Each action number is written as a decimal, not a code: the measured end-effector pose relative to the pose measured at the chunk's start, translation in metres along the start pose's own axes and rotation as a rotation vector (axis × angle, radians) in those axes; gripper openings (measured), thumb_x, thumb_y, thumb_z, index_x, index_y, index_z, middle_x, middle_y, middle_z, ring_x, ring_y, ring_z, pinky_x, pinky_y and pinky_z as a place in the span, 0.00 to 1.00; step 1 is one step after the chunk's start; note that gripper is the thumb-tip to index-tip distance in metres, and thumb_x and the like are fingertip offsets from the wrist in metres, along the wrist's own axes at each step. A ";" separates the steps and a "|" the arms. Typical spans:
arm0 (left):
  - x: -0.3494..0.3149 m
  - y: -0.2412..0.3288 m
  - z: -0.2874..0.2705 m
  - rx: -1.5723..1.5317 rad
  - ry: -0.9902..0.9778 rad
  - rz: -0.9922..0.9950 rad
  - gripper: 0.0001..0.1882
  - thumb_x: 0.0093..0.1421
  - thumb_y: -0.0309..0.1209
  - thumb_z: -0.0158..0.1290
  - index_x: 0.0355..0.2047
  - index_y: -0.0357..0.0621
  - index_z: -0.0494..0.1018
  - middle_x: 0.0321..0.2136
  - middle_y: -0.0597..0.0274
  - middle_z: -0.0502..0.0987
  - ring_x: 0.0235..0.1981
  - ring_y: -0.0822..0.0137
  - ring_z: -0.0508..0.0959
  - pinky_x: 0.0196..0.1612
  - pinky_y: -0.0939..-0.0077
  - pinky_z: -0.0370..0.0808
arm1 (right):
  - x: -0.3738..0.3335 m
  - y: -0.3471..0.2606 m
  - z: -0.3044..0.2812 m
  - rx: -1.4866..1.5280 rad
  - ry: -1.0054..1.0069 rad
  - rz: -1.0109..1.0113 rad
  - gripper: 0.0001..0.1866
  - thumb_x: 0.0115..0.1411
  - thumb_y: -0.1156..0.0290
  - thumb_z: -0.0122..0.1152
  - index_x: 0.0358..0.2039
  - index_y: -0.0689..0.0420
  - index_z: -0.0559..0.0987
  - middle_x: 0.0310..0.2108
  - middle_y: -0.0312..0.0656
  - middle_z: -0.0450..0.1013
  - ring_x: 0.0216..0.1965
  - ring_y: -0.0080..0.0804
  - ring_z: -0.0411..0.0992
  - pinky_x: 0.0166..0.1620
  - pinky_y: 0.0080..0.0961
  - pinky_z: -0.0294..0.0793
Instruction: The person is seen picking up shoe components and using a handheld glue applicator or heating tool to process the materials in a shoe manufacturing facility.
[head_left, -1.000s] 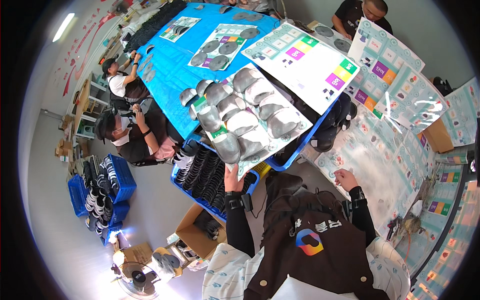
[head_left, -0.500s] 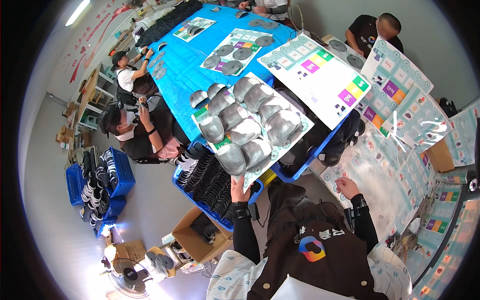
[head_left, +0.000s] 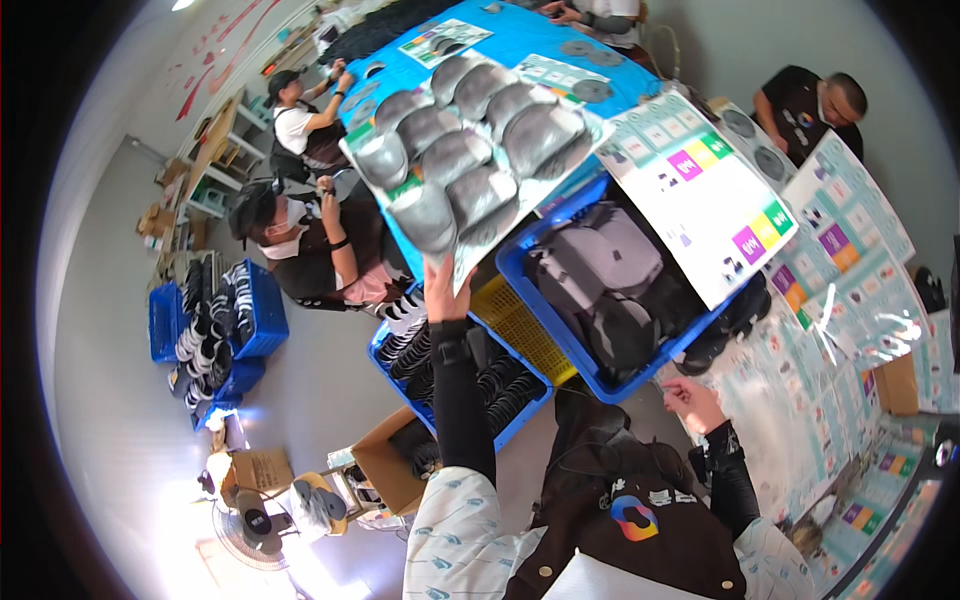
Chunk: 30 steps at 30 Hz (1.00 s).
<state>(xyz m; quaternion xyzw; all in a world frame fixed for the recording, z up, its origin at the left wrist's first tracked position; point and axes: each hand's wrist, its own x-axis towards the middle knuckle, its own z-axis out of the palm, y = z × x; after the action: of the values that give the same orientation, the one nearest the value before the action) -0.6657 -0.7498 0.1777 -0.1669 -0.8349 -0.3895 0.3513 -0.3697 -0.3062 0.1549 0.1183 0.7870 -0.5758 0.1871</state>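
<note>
My left hand [head_left: 443, 290] grips the near corner of a printed white board [head_left: 500, 230]. Grey-black, cup-shaped curved pieces [head_left: 455, 157], several of them, stand in rows on it. The board is raised over the near end of the blue-covered table [head_left: 545, 48]. My right hand [head_left: 695, 405] hangs lower down at the right, its fingers curled together; whether anything thin is between them I cannot make out. Between my hands is a blue crate [head_left: 597, 383] holding dark grey and black padded pieces.
A printed sheet [head_left: 690, 245] lies over the crate's right side. Left of it stand a yellow basket [head_left: 520, 325], a blue crate of stacked dark pieces [head_left: 522, 420] and an open carton [head_left: 385, 465]. Co-workers sit along the table's left side; a fan [head_left: 255, 530] stands lower left.
My left hand has carried the loaded board forward and to the left, uncovering the padded pieces in the crate. My right hand stays low at the right. The whole view has shifted.
</note>
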 end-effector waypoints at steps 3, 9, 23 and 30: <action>0.072 -0.003 0.020 0.258 -0.030 0.031 0.17 0.56 0.22 0.59 0.47 0.36 0.75 0.47 0.39 0.74 0.49 0.41 0.76 0.49 0.62 0.75 | 0.023 -0.066 0.018 -0.114 -0.130 -0.108 0.16 0.61 0.69 0.64 0.49 0.57 0.79 0.34 0.37 0.78 0.36 0.24 0.77 0.42 0.22 0.76; 0.180 -0.076 0.033 0.331 0.107 0.182 0.14 0.60 0.22 0.55 0.47 0.35 0.74 0.45 0.43 0.76 0.44 0.46 0.79 0.45 0.62 0.77 | 0.092 -0.129 0.099 0.103 -0.493 -0.397 0.38 0.57 0.66 0.70 0.64 0.60 0.63 0.64 0.49 0.60 0.64 0.39 0.63 0.58 0.34 0.73; 0.293 -0.180 0.071 -1.281 0.137 -0.515 0.21 0.67 0.21 0.48 0.60 0.45 0.64 0.53 0.65 0.72 0.51 0.68 0.74 0.58 0.53 0.75 | 0.243 -0.223 0.232 -0.044 -0.226 -0.526 0.14 0.54 0.73 0.67 0.41 0.60 0.76 0.30 0.41 0.76 0.37 0.34 0.78 0.41 0.27 0.76; 0.314 -0.181 0.148 -1.393 0.076 -0.549 0.25 0.68 0.21 0.48 0.64 0.48 0.61 0.56 0.66 0.70 0.55 0.67 0.72 0.56 0.55 0.78 | 0.384 -0.210 0.233 0.232 -0.334 -0.535 0.17 0.57 0.73 0.65 0.44 0.61 0.70 0.38 0.45 0.74 0.44 0.38 0.75 0.48 0.30 0.74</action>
<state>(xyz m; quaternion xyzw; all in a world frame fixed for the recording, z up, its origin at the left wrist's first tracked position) -1.0521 -0.7500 0.2396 -0.1230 -0.3939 -0.9071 0.0829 -0.7637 -0.6040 0.1085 -0.1678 0.6780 -0.7016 0.1410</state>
